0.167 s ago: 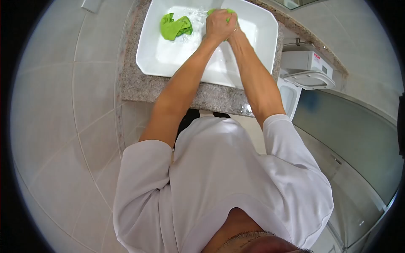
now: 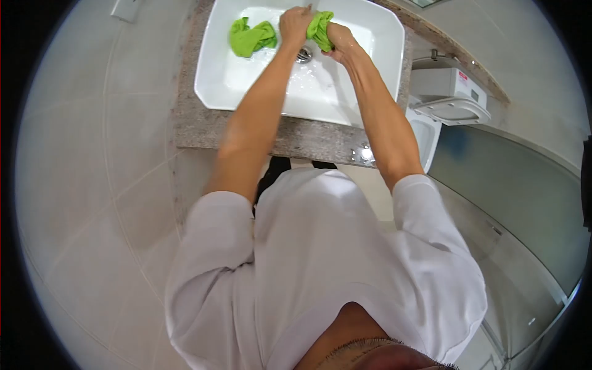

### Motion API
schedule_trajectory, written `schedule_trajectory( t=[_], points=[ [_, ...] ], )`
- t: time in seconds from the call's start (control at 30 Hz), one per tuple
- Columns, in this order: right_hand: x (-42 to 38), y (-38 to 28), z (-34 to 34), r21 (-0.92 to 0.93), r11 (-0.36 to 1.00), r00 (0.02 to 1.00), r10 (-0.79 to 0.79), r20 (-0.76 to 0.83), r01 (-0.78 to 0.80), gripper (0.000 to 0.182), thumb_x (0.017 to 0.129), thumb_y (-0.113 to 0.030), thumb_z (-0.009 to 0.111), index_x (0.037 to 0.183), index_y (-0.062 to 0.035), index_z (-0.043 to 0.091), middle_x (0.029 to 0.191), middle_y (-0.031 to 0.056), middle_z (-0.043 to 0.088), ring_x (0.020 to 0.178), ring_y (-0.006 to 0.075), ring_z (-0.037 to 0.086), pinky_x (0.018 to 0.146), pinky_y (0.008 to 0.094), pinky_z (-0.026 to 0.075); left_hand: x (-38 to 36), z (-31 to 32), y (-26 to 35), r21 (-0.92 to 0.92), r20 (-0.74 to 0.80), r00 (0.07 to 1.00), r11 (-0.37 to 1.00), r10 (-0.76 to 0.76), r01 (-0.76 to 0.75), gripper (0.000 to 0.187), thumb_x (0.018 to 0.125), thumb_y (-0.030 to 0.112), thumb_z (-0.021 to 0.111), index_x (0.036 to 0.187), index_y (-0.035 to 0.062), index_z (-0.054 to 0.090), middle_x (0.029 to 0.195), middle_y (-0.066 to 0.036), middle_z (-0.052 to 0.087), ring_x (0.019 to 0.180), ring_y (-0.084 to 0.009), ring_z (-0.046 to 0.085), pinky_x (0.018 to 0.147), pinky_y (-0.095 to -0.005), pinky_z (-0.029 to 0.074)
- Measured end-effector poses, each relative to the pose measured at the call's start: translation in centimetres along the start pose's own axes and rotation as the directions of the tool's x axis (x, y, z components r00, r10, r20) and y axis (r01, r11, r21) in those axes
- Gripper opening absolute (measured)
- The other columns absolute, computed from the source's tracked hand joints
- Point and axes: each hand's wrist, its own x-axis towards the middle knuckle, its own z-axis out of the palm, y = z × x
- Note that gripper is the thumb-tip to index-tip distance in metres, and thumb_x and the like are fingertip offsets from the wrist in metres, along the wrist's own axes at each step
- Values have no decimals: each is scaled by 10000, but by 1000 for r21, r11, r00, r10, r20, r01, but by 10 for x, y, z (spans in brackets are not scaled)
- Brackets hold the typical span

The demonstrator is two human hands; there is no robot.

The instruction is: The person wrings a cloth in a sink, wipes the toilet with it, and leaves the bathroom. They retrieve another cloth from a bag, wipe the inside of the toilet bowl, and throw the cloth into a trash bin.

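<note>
A bunched, wet-looking green cloth (image 2: 320,31) is held above the white basin, between my two hands. My right hand (image 2: 341,41) is closed on its right side, fingers curled under it. My left hand (image 2: 294,26) is closed at the cloth's left edge, back of the hand upward; its fingertips are mostly hidden. A second green cloth (image 2: 251,37) lies crumpled in the left part of the basin (image 2: 246,102). Below the held cloth, the metal drain (image 2: 303,55) shows between my forearms, with water drops around it.
The basin sits on a speckled granite counter (image 2: 308,137), whose front edge is near my body and has wet spots at the right. To the right stand a toilet (image 2: 453,98) with its lid raised and a frosted glass panel (image 2: 512,185). A tiled wall (image 2: 74,154) is on the left.
My hands have moved apart from being clasped together, the left one leftward and the right one slightly down. More of the held cloth and the drain now show. The splashing water is less visible.
</note>
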Motion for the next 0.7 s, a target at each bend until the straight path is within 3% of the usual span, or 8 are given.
schedule_trajectory(
  t=[0.13,0.27,0.3,0.43,0.47,0.5,0.6,0.7],
  points=[
    [-2,1,-30,192,976,994,-107,9,103,205,1031,-275,599,1033,-70,609,966,65,611,859,168,565,701,317,498,13,-14,-10,-59,158,982,991,-106,117,295,1044,283,490,1107,25,618,976,-213,700,934,-280,708,836,-457,531],
    [6,11,-31,375,921,989,-136,64,102,241,1005,-295,651,1057,-63,612,919,63,595,930,200,594,786,346,535,4,-26,20,-60,442,884,979,-150,196,403,909,429,645,1089,78,728,1059,-156,714,925,-418,664,868,-466,519],
    [13,11,-34,376,921,989,-138,60,106,241,1005,-295,651,1057,-63,612,919,63,595,930,200,594,786,346,535,16,-2,-36,351,452,884,888,117,-297,409,961,456,606,1136,101,709,1062,-135,704,917,-404,662,856,-476,517],
    [109,25,-83,435,837,912,-402,76,332,442,986,-407,593,1254,-62,522,1160,118,599,969,270,617,877,430,557,-1,-47,-22,436,348,878,773,327,-461,421,994,432,574,1118,46,684,1082,-170,691,888,-394,655,857,-482,512],
    [91,15,-78,372,837,891,-451,55,401,757,935,-577,617,1454,-51,451,1321,153,575,1091,342,619,961,470,544,-1,-57,-17,239,275,934,925,226,-294,410,997,412,570,1088,28,681,1050,-172,689,867,-384,650,849,-474,513],
    [70,9,-76,309,893,944,-300,-134,328,433,968,-452,623,1174,-71,610,1117,105,669,958,255,663,941,446,551,-2,-64,-11,14,233,967,994,101,-107,401,1000,392,567,1058,10,678,1017,-175,686,845,-374,646,841,-467,514],
    [16,-9,-26,204,967,979,175,-103,-151,344,1025,-401,537,1141,-88,620,1055,87,657,940,247,643,895,462,569,-20,-57,58,-173,142,977,976,157,-132,274,1044,274,481,1015,21,581,914,-225,667,833,-368,654,755,-448,507],
    [36,26,-9,662,744,975,-71,211,-89,287,1026,-340,536,1113,-77,613,1029,97,655,911,239,640,843,448,572,-73,-28,123,-199,228,916,937,330,-287,310,1039,301,455,1023,25,594,921,-247,656,896,-444,642,796,-500,502]
  ],
)
